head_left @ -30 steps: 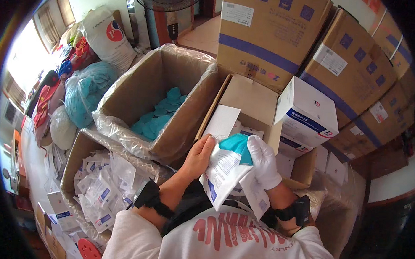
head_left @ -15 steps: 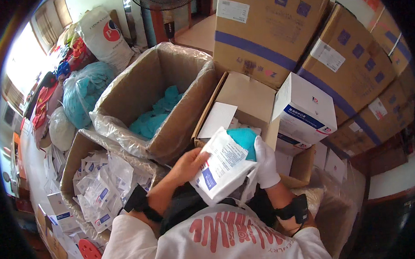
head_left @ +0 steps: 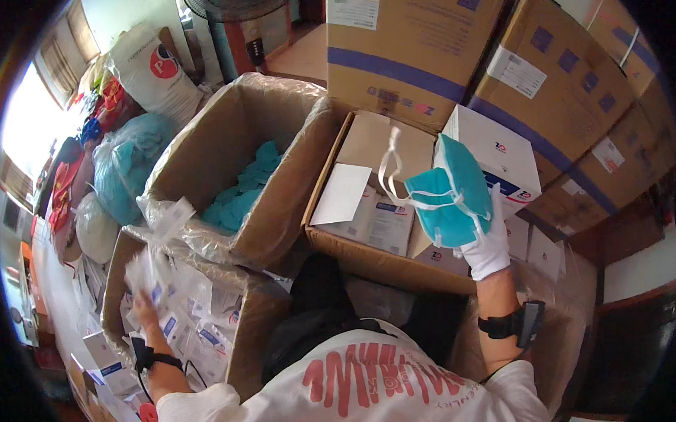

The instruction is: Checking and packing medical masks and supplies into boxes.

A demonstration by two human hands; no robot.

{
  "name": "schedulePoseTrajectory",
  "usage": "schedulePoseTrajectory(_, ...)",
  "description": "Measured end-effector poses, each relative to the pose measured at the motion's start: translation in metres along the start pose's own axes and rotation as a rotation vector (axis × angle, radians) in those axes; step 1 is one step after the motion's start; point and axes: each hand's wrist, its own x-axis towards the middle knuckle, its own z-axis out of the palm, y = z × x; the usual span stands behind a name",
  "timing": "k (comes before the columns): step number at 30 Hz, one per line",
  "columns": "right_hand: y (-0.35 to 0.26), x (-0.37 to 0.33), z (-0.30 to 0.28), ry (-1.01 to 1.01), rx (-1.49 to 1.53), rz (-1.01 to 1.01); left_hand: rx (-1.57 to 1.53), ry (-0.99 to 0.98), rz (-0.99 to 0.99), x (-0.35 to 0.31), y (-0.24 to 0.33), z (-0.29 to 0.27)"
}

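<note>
Currently, the gloved right hand [head_left: 487, 250] grips a teal mask [head_left: 467, 188] by its near right edge, holding it over the right part of an open carton [head_left: 377, 256], nearer than a white box [head_left: 503, 138]. The mask's long axis runs near to far; its white straps [head_left: 390, 161] reach out leftward, one loop rising toward the far side. At left, the bare left hand [head_left: 144, 313] is above a carton of white packets [head_left: 216, 336], beside a blurred pale wrapper [head_left: 153, 277]; whether its fingers pinch that, I cannot tell.
</note>
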Motion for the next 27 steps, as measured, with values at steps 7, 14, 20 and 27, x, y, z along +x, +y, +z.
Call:
schedulePoseTrajectory(7,0.005,-0.006,0.01,-0.081,-1.345,-0.66,-0.085,0.057,0.286,-0.071,0.171,0.074)
schedulePoseTrajectory(14,0.014,-0.015,0.034,-0.333,-1.634,-1.027,-0.652,-0.659,1.118,-0.227,0.517,0.081)
schedulePoseTrajectory(20,0.007,-0.042,0.024,-0.162,-1.542,-0.977,-0.7,-1.165,1.192,-0.287,0.583,0.088)
schedulePoseTrajectory(27,0.003,-0.044,0.001,-0.12,-1.415,-0.897,-0.415,-1.417,1.126,-0.297,0.579,0.106)
